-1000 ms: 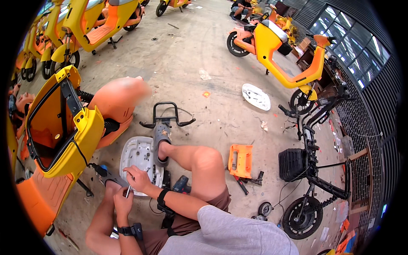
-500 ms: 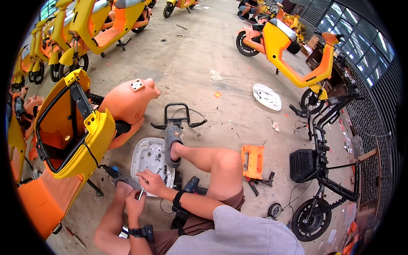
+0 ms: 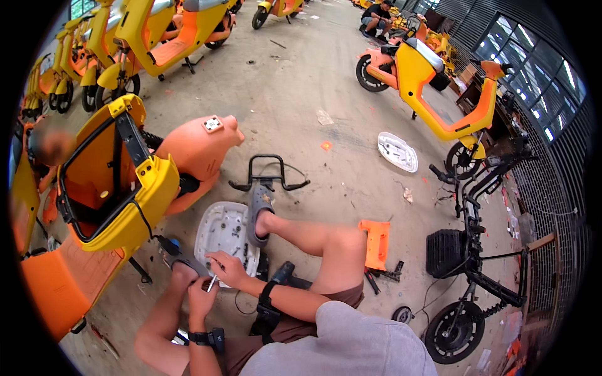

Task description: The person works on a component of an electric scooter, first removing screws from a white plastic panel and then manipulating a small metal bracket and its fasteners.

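My left hand [image 3: 201,296] is closed round a slim silver metal piece [image 3: 212,282]. Just above it, my right hand [image 3: 229,271] has its fingers curled at that piece's upper end, and what they grip is hidden. Both hands are over the near edge of a white tray-like shell [image 3: 226,225], which has small loose parts inside and lies between my grey clogs [image 3: 260,213]. A dark power drill [image 3: 282,272] is beside my right wrist.
A stripped yellow-orange scooter body [image 3: 150,200] stands left; a bare black frame [image 3: 470,263] right. An orange panel [image 3: 376,244], black bracket [image 3: 263,163] and white shell [image 3: 396,151] lie on the floor. Further scooters [image 3: 426,106] stand behind; another person [image 3: 376,22] crouches far back.
The scene has shifted right in the picture as the camera moved. My hands stay together on the silver piece over the shell, with only a slight change in finger position.
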Demonstrator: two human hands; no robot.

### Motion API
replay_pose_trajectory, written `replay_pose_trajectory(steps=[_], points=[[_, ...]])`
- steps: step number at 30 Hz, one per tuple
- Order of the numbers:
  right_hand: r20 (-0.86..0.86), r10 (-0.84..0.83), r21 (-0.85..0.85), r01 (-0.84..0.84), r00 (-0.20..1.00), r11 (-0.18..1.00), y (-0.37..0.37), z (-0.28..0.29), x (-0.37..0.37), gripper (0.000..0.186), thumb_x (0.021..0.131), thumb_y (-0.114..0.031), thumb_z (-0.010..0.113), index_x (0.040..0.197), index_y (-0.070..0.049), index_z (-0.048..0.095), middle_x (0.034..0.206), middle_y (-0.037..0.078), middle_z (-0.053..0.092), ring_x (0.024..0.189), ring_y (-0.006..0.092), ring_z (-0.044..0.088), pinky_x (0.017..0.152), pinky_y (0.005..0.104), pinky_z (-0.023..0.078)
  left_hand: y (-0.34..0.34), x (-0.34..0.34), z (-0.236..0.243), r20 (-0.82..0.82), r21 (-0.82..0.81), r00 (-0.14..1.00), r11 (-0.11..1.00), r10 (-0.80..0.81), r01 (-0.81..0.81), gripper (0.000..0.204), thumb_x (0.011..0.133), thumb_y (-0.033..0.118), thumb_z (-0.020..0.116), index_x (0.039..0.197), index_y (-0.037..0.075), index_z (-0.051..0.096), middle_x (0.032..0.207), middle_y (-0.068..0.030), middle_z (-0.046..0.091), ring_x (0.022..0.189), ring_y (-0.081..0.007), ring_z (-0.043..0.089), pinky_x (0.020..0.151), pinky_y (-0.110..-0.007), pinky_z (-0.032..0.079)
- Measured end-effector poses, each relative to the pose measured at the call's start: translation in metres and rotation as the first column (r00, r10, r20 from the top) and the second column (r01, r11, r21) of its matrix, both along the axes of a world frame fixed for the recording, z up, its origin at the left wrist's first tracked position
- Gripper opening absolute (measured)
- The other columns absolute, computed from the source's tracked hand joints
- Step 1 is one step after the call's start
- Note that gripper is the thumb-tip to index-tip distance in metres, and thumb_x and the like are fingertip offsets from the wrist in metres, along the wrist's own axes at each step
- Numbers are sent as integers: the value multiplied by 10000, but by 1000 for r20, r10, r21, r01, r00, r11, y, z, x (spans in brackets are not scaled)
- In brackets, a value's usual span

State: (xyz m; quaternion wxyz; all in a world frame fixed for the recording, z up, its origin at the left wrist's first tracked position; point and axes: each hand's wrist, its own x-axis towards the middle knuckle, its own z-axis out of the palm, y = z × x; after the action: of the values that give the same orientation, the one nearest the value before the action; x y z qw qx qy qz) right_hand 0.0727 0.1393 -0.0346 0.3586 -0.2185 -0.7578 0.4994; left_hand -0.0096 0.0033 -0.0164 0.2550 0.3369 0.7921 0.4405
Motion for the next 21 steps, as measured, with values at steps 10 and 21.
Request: replay_pose_trajectory(steps=[10, 21], points=[[-11, 1, 17, -1, 1000, 1000, -6, 2, -2, 193, 886, -79, 570, 1062, -48, 642, 841, 140, 616, 621, 268, 605, 570, 335, 477, -6, 3, 0, 35, -62, 999, 998, 22, -20, 274, 779, 112, 715, 987, -57, 658, 839, -155, 706, 768, -191, 684, 722, -306, 530], [-32, -26, -19, 26, 999, 999, -1, -2, -2, 191, 881, -62, 555, 1041, -40, 658, 826, 130, 632, 601, 231, 602, 560, 310, 477, 2, 3, 8, -4, -42, 1000, 999, 5, -5, 287, 771, 149, 728, 977, -43, 670, 817, -185, 704, 744, -219, 702, 699, -328, 539]])
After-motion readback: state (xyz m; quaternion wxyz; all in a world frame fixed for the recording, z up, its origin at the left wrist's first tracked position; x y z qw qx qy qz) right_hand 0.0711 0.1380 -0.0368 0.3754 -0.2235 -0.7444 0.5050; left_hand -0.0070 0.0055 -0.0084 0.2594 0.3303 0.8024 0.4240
